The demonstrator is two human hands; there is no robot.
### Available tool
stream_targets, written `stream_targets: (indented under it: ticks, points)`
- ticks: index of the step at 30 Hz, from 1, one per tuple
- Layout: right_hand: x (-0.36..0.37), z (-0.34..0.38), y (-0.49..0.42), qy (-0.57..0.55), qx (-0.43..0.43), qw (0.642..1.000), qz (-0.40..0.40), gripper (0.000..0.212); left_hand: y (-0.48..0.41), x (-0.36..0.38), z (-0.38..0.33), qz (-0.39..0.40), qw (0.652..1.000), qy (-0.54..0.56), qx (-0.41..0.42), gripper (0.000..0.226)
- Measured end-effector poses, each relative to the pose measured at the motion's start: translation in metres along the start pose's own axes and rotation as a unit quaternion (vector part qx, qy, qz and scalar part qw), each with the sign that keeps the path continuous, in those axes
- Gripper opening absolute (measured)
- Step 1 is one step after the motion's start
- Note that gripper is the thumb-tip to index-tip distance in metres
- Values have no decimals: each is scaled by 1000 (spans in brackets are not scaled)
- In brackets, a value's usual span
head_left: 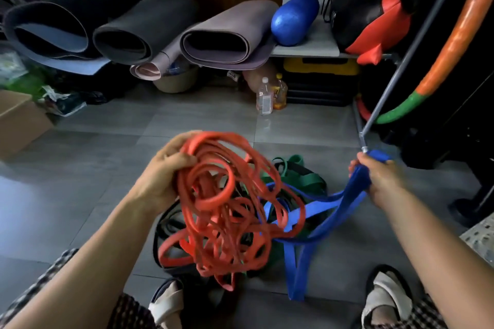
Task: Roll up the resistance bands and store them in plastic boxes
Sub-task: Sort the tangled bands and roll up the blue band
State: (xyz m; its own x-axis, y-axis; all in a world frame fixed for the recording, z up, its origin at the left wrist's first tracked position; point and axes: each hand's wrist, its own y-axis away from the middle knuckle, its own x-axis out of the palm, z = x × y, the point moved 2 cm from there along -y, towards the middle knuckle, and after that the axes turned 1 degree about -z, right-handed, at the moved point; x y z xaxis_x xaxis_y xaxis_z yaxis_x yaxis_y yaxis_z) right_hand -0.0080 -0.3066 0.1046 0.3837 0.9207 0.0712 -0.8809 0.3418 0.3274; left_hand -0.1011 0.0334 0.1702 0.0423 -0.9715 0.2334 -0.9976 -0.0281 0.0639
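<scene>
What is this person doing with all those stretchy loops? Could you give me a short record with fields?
Left hand: grips a tangled bunch of red bands, held up above the pile
Right hand: grips one end of a wide blue band, drawn out to the side
Pile on floor: green band and black bands lie under the red tangle
Rolled so far: nothing visible; all bands are loose
Background: rolled mats on a shelf, two bottles below

1 view only: a wide-angle head-worn camera (lines bow near the edges) faces forward and down, close above the grey tiled floor [80,181], with a low pale shelf [312,47] beyond.
</scene>
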Motion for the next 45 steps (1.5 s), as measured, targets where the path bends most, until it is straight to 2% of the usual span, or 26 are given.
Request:
stream_targets:
  ticks: [3,5,7,9,11,12,14,16,18,19,21,22,23,25,27,28,31,33,35,37,41,42,44,45]
  points:
    - [7,-11,7,9,72,996,45,22,-2,-7,-12,-119,993,-20,13,20]
    - [8,-6,7,18,62,997,40,21,-3,-12,-9,-176,982,-60,-22,32]
    - [2,7,6,27,14,999,22,22,-3,-19,-3,-211,972,-79,-63,43]
    - [-9,15,4,117,-39,992,-1,21,-2,-21,5,-239,964,-57,-105,37]
    - [-20,14,4,245,-62,967,-20,23,0,-18,9,-260,958,-31,-115,32]
    - [-22,8,6,310,-61,949,-7,21,0,-18,10,-262,958,-24,-111,32]
    - [-20,-8,14,403,-35,912,72,9,-1,-13,8,-253,962,5,-102,27]
    - [-11,-18,28,433,-20,888,152,16,-1,-8,4,-228,964,89,-100,21]
    - [-4,-27,34,450,-20,875,177,27,0,2,-3,-196,962,168,-87,10]
    - [-2,-32,34,476,-20,860,182,24,1,8,-7,-180,962,190,-79,7]
    - [0,-40,40,554,-23,805,211,14,2,17,-11,-152,964,211,-61,10]
    - [0,-42,44,572,-14,789,223,15,1,19,-13,-147,964,214,-50,9]
    - [-4,-45,43,569,6,790,229,21,1,19,-15,-144,964,220,-40,10]
    - [-11,-42,38,549,16,815,182,32,1,11,-21,-140,960,241,-11,23]
    - [-20,-34,21,479,-7,871,104,28,1,-5,-28,-156,952,264,21,39]
    - [-26,-32,12,436,-10,897,65,22,0,-14,-29,-168,947,271,32,39]
    - [-33,-27,4,392,-6,920,4,24,-3,-35,-24,-225,942,246,38,30]
    - [-28,-25,4,360,-10,933,-1,25,-5,-44,-15,-278,944,173,35,13]
    - [-22,-22,3,316,-3,949,0,15,-7,-52,-8,-320,937,136,24,11]
    - [-23,-20,0,308,-6,951,-14,18,-6,-60,-5,-343,925,164,4,23]
    - [-27,-23,2,363,22,932,8,24,-8,-77,-2,-368,908,202,8,8]
    - [-27,-23,4,374,15,927,3,26,-7,-80,-1,-371,907,201,7,11]
    - [-24,-20,4,380,-15,925,-3,22,-8,-79,4,-374,911,174,-18,36]
    - [-23,-16,4,380,-33,924,-10,22,-9,-74,6,-365,915,169,-39,41]
